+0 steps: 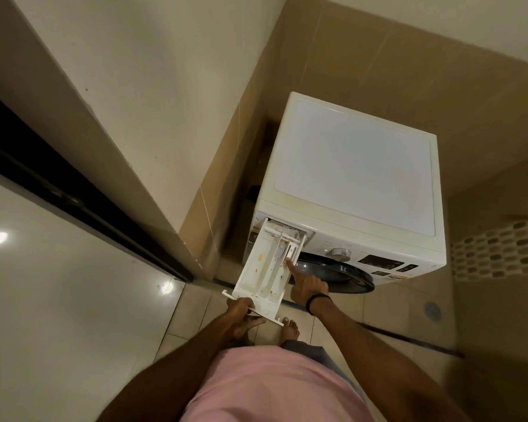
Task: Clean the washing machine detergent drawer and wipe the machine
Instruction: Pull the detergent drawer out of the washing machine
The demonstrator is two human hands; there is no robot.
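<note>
fingers (pixel 255 321) of left hand (pixel 240 313) grip drawer (pixel 256 269), right hand's (pixel 308 289) forefinger presses inside

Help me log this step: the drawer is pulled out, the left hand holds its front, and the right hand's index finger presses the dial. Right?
No. In the head view the right hand presses its index finger inside the drawer, in its right compartment, not on the dial. The rest holds.
</note>
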